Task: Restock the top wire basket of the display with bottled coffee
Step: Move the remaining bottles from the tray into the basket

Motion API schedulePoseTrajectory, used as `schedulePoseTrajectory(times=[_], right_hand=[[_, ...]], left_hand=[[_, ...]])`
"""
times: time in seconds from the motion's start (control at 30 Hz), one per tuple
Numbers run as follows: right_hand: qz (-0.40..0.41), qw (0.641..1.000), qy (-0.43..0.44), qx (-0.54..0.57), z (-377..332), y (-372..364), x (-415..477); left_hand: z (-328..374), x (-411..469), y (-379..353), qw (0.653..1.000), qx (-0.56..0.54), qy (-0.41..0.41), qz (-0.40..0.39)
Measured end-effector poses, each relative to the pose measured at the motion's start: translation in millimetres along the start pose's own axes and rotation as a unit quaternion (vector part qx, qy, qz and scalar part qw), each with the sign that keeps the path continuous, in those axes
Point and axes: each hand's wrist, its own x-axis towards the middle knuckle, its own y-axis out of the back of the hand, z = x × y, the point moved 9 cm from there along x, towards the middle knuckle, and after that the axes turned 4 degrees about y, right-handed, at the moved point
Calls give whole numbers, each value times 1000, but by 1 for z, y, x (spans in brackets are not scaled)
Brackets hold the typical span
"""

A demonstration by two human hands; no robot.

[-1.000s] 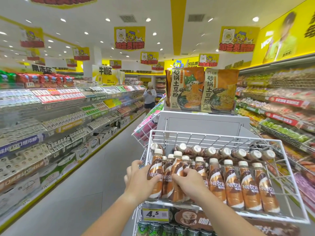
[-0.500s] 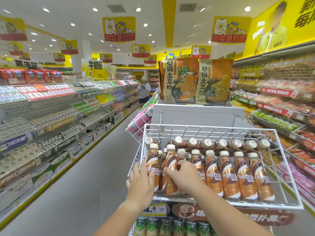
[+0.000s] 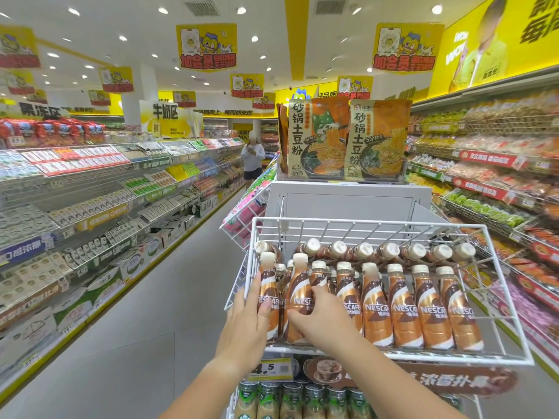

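The bottled coffee (image 3: 402,309) stands as a row of upright brown-and-white Nescafé bottles along the near edge of the top wire basket (image 3: 511,300), with a second row lying on their sides behind them, caps (image 3: 414,251) toward the camera. Both hands are at the left end of the standing row. The left hand (image 3: 249,323) lies flat against the outer side of the leftmost bottle (image 3: 267,293), fingers stretched upward and together, palm pressing on the label; it is open and wraps nothing. Just to its right, the right hand (image 3: 322,320) curls over the label of the second front bottle (image 3: 299,300), fingertips (image 3: 295,316) bent onto its front and thumb toward the bottle next along; whether it truly grips the bottle or only pushes on it cannot be told. The rest of the standing bottles run off to the right of the right hand, shoulder to shoulder, reaching the far right part of the basket.

Below the wrists, a yellow price tag (image 3: 270,369) hangs on the basket's front rail, and beneath it green-capped bottles (image 3: 290,397) fill a lower tier. Beyond the hands, above the basket, a white display box (image 3: 348,201) carries two orange noodle packets (image 3: 344,140). Left of the left hand an aisle floor (image 3: 145,297) runs past stocked shelves (image 3: 75,207); a person (image 3: 252,155) stands far down it. More shelves (image 3: 499,176) line the side right of the right hand.
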Motion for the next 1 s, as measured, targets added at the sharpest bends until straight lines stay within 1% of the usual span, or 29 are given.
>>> schedulePoseTrajectory(times=[0.17, 0.23, 0.37, 0.5, 0.6, 0.8, 1.0], right_hand=[[47, 997, 10, -58, -8, 1, -3], [51, 996, 10, -74, -10, -1, -4], [28, 997, 14, -77, -11, -6, -4], [-12, 998, 35, -45, -13, -5, -12], [-30, 999, 31, -29, -8, -5, -15], [-32, 999, 35, -20, -8, -1, -17], [-28, 999, 17, -17, -1, 4, -18]], left_hand=[[9, -3, 2, 999, -52, 6, 13], [12, -4, 2, 999, -43, 9, 20], [8, -3, 2, 1000, -23, 4, 11], [6, -1, 3, 1000, -15, -1, -20], [5, -2, 4, 1000, -8, -9, -29], [9, -6, 7, 999, 31, -29, -22], [10, -8, 17, 997, 60, -38, -23]])
